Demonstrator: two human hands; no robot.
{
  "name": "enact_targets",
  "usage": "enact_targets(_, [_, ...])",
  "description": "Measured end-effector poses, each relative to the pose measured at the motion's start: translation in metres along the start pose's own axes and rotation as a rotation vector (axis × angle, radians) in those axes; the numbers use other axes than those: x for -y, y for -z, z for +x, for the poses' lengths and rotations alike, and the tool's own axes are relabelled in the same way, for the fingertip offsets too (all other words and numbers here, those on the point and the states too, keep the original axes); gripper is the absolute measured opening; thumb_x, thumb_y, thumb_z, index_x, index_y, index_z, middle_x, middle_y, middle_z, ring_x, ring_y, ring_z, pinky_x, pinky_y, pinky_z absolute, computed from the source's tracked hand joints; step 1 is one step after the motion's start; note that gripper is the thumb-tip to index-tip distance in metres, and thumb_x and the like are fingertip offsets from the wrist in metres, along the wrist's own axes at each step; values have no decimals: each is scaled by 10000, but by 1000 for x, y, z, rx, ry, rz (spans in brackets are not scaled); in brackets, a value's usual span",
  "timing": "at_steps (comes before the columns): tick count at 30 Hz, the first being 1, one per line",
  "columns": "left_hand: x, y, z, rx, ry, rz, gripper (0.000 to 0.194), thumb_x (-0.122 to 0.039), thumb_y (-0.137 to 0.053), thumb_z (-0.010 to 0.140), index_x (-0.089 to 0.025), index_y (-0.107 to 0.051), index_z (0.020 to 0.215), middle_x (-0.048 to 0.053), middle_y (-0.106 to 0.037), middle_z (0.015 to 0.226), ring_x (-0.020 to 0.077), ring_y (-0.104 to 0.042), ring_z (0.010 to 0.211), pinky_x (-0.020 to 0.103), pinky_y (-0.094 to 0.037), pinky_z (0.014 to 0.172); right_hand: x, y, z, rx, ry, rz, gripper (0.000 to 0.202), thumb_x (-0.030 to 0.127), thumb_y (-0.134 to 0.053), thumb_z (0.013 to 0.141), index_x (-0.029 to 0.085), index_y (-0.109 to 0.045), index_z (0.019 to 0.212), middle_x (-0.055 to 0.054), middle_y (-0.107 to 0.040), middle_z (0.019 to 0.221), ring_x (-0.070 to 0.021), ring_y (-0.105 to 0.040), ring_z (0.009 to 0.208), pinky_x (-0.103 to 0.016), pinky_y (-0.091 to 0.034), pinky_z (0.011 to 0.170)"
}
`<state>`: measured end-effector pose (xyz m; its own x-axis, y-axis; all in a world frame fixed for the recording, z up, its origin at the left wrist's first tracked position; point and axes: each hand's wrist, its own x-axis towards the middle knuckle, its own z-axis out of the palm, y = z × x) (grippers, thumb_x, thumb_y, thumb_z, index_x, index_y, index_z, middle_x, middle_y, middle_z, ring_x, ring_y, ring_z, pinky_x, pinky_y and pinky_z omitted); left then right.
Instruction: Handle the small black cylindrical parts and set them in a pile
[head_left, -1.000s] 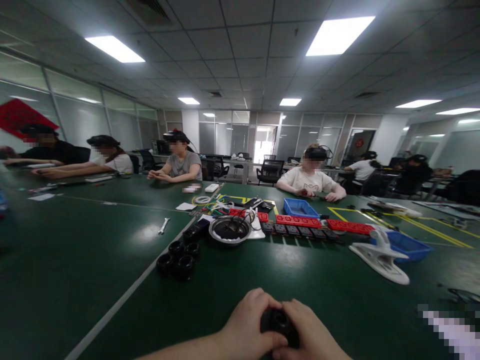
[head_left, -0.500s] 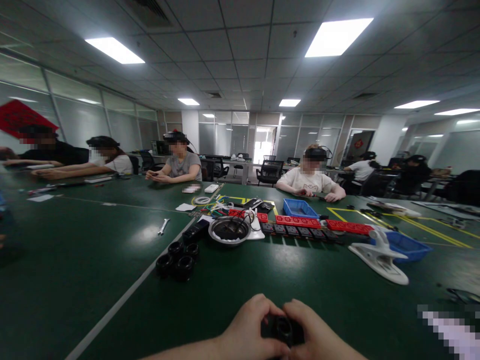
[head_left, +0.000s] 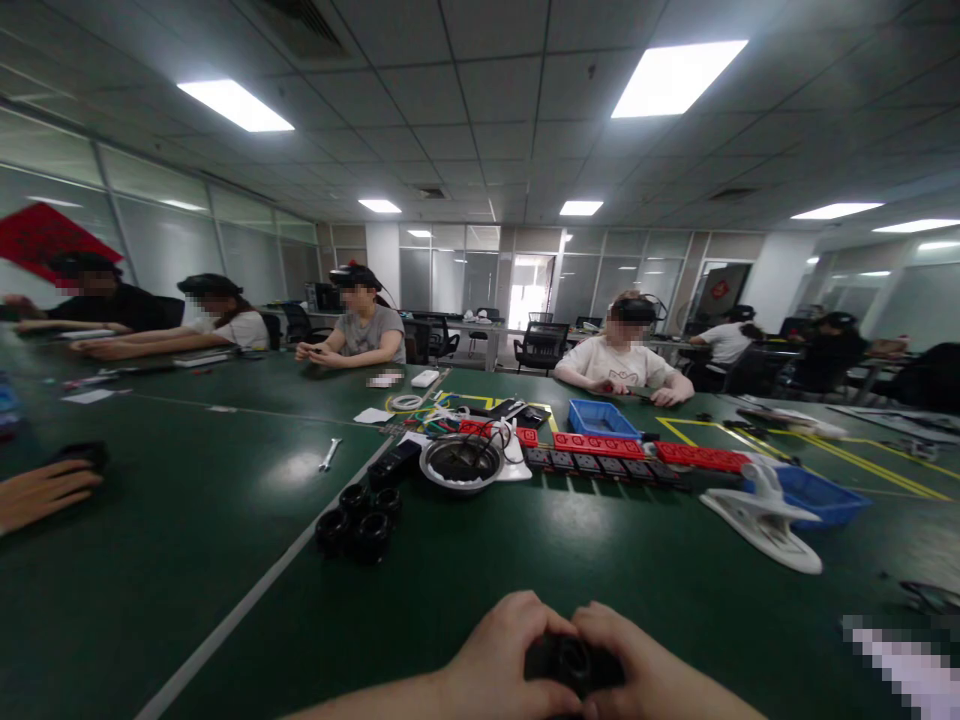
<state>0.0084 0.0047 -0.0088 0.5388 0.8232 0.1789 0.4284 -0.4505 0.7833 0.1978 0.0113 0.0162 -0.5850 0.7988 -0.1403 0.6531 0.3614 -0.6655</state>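
Note:
At the bottom of the view my left hand and my right hand are both closed around one black part. A round opening shows on the part, and its lower side is hidden by my fingers and thumbs. I cannot tell exactly what kind of part it is. Several black ring-shaped pieces stand together on the green table, ahead of my hands and to the left.
A metal bowl holds dark items. Red socket strips, a white clamp-like stand, blue trays and a wrench lie around. Other people sit across the table. Another person's hand rests at the far left by a dark object.
My hands stay on the black part, which has shifted slightly within them. Another person's hand and a dark object have come into view at the left.

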Motion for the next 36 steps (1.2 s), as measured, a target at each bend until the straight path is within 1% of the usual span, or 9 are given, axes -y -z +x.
enact_targets(4, [-3,-1,1,-19,56,24,422,-260,-794,550,-207,-603,923,-18,-514,851,153,-485,790,226,-356,683,-5,-14,6,-114,-101,-92,315,241,-738,521,131,-593,778,-15,-528,803,-184,-506,756,-249,-377,637])
enact_targets(9, [-6,-3,0,-84,171,68,385,-200,-767,546,-191,-576,879,-20,-514,856,160,-472,796,234,-355,679,3,-32,11,-254,-98,-363,191,263,-628,613,148,-586,760,-64,-602,784,-216,-525,737,-300,-365,662])
enact_targets(12, [-4,-2,-1,-83,137,57,381,-182,-759,550,-189,-572,881,-19,-517,870,162,-475,811,240,-362,704,7,-31,9,-251,-89,-361,229,276,-631,610,159,-589,802,-75,-618,836,-233,-536,779,-320,-370,694])
enact_targets(17, [-3,3,-1,-73,-7,45,494,-219,-774,558,-213,-548,997,-6,-518,973,180,-464,907,263,-359,800,7,-17,4,-168,35,-88,438,245,-691,566,173,-572,982,-55,-592,963,-227,-519,892,-317,-372,793])
enact_targets(21, [-3,5,0,-71,-39,37,453,-268,-775,588,-231,-581,996,-2,-539,949,182,-472,902,270,-356,805,6,-5,1,-66,43,22,348,199,-664,607,166,-605,949,-40,-577,908,-204,-510,866,-296,-380,772])
enact_targets(25, [-1,5,1,-52,-12,30,396,-256,-775,597,-241,-618,959,-11,-544,876,168,-488,847,249,-361,746,1,-6,3,-51,-1,-12,274,135,-650,596,170,-620,866,-8,-563,845,-180,-503,829,-266,-375,727])
enact_targets(30, [-2,2,0,-46,64,53,397,-251,-772,583,-225,-602,940,-15,-524,875,162,-476,822,242,-357,725,-4,-25,11,-210,-91,-205,262,237,-696,539,151,-571,752,-29,-571,782,-182,-509,719,-259,-369,625])
enact_targets(33, [-4,0,0,-78,129,78,385,-224,-765,573,-202,-590,915,-14,-518,874,166,-475,821,247,-359,719,2,-32,12,-279,-124,-361,275,309,-681,560,156,-566,757,-63,-601,793,-217,-519,725,-309,-366,656])
enact_targets(36, [-5,1,0,-83,118,72,396,-220,-772,568,-193,-591,918,-15,-519,875,167,-477,826,248,-362,724,8,-29,9,-254,-106,-373,381,334,-727,522,159,-584,829,-76,-609,864,-255,-524,802,-349,-367,720])
